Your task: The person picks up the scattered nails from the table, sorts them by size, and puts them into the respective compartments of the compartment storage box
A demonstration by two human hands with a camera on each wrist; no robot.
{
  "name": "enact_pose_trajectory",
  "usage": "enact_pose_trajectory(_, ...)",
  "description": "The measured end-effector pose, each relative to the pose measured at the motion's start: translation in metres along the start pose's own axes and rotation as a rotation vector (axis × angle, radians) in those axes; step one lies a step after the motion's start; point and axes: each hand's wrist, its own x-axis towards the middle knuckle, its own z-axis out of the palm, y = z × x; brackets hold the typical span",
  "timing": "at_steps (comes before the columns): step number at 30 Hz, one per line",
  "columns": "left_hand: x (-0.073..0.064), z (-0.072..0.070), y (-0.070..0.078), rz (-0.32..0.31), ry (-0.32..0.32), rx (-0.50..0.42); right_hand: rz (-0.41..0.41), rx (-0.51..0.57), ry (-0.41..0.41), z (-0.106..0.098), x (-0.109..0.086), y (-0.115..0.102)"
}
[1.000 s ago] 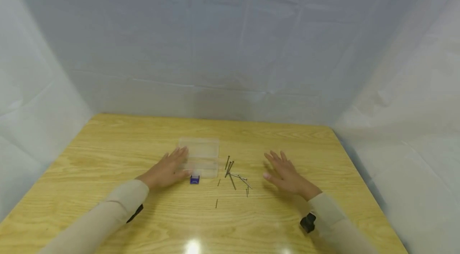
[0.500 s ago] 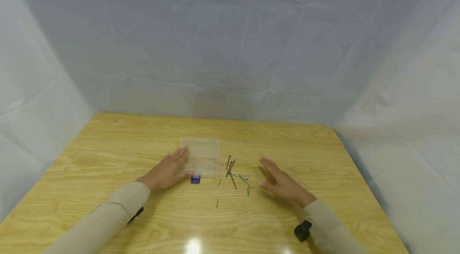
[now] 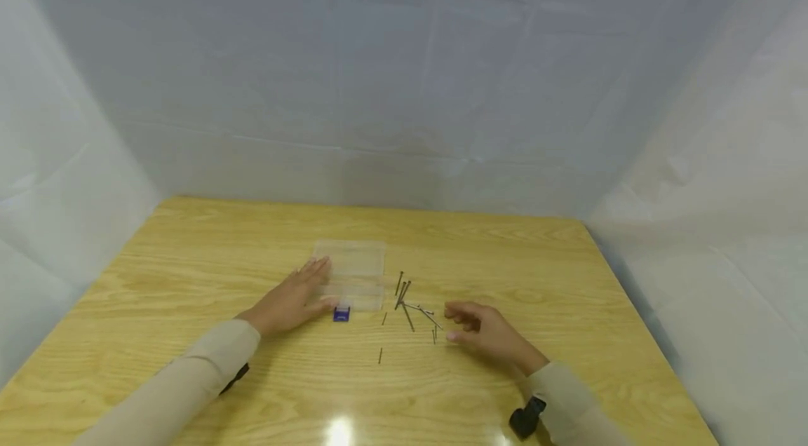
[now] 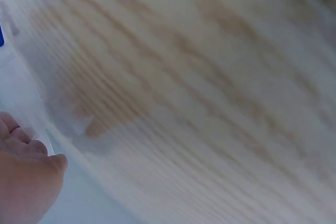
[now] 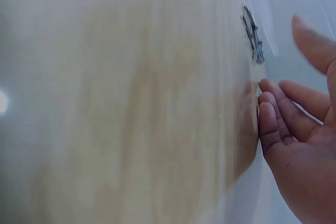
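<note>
A clear plastic box [image 3: 358, 260] lies opened flat left of centre, its purple latch [image 3: 341, 314] at the near side. My left hand [image 3: 293, 297] rests against the box's left edge, fingers long and thumb near the latch. In the left wrist view, part of that hand [image 4: 26, 182] shows beside the clear plastic. Right of the box, several nails [image 3: 407, 318] of different lengths lie in a loose cluster. My right hand [image 3: 492, 335] is just right of them, fingers loosely bent and thumb apart, holding nothing. The right wrist view shows that hand [image 5: 299, 129] beside the nails [image 5: 252, 35].
Two short nails lie apart from the cluster, one thin nail [image 3: 381, 355] nearest me. The wooden table [image 3: 492, 242] meets pale sheeting [image 3: 404, 81] at the back and both sides. Small black devices, such as the right wrist camera [image 3: 527, 418], sit at my wrists.
My right hand has moved left and slightly toward me, closer to the nails, and its spread fingers have bent. The left hand, box and nails have stayed in place.
</note>
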Motion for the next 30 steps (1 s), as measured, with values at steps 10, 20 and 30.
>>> enact_pose_trajectory(10,0.001,0.001,-0.001,-0.006,0.001,-0.007,0.002,-0.104,0.140,0.015,0.007,-0.006)
enact_pose_trajectory(20,0.004,0.004,-0.002,-0.007,0.006,-0.015,-0.041,-0.217,0.208,0.018,0.012,-0.014)
enact_pose_trajectory(30,0.005,0.004,0.000,-0.005,0.006,-0.031,-0.023,-0.253,0.220,0.019,0.014,-0.016)
